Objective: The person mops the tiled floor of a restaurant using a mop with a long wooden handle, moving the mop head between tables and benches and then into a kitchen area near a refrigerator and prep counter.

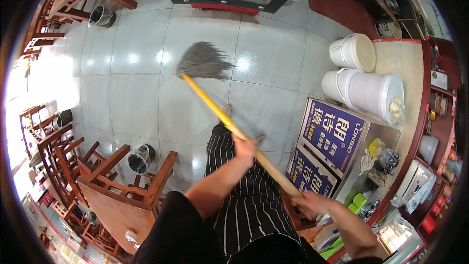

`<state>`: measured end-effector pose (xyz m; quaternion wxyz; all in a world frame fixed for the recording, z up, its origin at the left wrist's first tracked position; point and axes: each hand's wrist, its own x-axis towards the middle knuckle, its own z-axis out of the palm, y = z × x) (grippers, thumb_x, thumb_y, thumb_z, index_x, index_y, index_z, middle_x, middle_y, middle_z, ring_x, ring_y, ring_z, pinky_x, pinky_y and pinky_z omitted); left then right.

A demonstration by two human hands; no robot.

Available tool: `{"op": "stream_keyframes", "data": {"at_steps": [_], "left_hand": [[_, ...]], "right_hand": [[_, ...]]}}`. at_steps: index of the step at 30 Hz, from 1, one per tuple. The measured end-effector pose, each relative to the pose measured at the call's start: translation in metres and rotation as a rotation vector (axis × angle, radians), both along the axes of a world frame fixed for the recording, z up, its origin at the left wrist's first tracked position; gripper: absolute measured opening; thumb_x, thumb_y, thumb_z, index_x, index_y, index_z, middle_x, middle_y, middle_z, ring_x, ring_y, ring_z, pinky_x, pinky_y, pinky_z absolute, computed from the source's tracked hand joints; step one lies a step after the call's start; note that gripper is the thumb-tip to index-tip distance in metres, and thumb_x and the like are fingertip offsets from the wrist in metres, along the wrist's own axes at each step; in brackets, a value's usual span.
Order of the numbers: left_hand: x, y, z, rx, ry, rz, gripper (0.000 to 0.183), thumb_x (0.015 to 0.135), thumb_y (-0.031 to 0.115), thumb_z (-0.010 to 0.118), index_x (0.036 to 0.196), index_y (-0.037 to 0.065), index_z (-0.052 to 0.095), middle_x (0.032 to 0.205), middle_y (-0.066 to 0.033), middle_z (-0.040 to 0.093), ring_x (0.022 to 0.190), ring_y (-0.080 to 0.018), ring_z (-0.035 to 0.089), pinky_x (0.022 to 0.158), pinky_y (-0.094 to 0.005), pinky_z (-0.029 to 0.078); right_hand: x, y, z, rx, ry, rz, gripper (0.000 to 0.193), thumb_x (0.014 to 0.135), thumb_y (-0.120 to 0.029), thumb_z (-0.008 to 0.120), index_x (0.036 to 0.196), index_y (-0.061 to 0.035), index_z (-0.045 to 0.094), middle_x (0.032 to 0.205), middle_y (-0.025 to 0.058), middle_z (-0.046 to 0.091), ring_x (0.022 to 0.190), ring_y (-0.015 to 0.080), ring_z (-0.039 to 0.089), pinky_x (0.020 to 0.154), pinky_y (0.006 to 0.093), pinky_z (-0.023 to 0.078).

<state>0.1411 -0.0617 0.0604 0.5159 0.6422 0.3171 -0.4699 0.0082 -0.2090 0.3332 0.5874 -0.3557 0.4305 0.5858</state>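
Tiled floor (137, 93) between tables is getting mopped: left hand (244, 147) and right hand (312, 200) are both clamping the mop (205, 61) handle, head out front on the tiles, likely mid-stroke.

Bright daylight blows out the left rim, glare spots the floor tiles (137, 93), edges bend

Two blue rectangular signs with white lettering (333, 133) and (309, 172) leaning at right by counter, two white lidded buckets (364, 88) and (352, 51) above them
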Motion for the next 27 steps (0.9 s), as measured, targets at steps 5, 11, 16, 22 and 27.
{"op": "stream_keyframes", "data": {"at_steps": [5,11,16,22,27], "left_hand": [[0.19,0.135,-0.097,0.268,-0.106,0.258,0.018,0.087,0.004,0.055,0.1,0.005,0.043,0.07,-0.0104,0.053,0.049,-0.0212,0.053,0.045,-0.0366,0.052],[0.282,0.211,-0.098,0.428,0.021,0.333,0.025,0.09,0.02,0.057,0.105,0.002,0.047,0.075,-0.01,0.056,0.062,-0.0219,0.058,0.053,-0.0355,0.051],[0.207,0.156,-0.107,0.353,0.003,0.386,0.029,0.09,0.023,0.058,0.109,0.004,0.046,0.079,-0.0116,0.058,0.062,-0.0212,0.056,0.055,-0.0333,0.051],[0.014,0.016,-0.064,0.295,-0.001,0.346,0.019,0.088,0.014,0.051,0.098,0.005,0.038,0.064,-0.0113,0.049,0.045,-0.0235,0.049,0.041,-0.0384,0.045],[-0.202,-0.052,0.022,0.376,0.111,-0.099,0.016,0.095,0.018,0.046,0.103,0.009,0.035,0.064,-0.0104,0.049,0.047,-0.0233,0.052,0.042,-0.0384,0.049]], "right_hand": [[0.151,0.09,-0.141,0.089,-0.298,-0.072,0.032,0.1,-0.034,0.049,0.103,-0.0022,0.049,0.052,-0.0022,0.047,0.037,0.0091,0.044,0.033,0.0284,0.037],[0.232,0.166,-0.172,-0.197,-0.578,0.232,0.048,0.096,-0.036,0.052,0.108,0.0112,0.054,0.075,0.0222,0.064,0.063,0.033,0.064,0.059,0.0427,0.051],[0.157,0.117,-0.16,-0.384,-0.647,0.271,0.043,0.096,-0.034,0.05,0.103,0.007,0.059,0.087,0.0235,0.066,0.083,0.036,0.067,0.078,0.0438,0.053],[-0.026,0.024,-0.086,-0.466,-0.449,0.21,0.045,0.093,-0.041,0.055,0.103,0.0027,0.057,0.092,0.0232,0.064,0.086,0.0372,0.064,0.075,0.0449,0.048],[-0.238,0.025,0.013,-0.439,-0.081,-0.175,0.053,0.093,-0.04,0.058,0.127,0.0008,0.054,0.088,0.0179,0.065,0.079,0.0274,0.063,0.073,0.0379,0.048]]}}
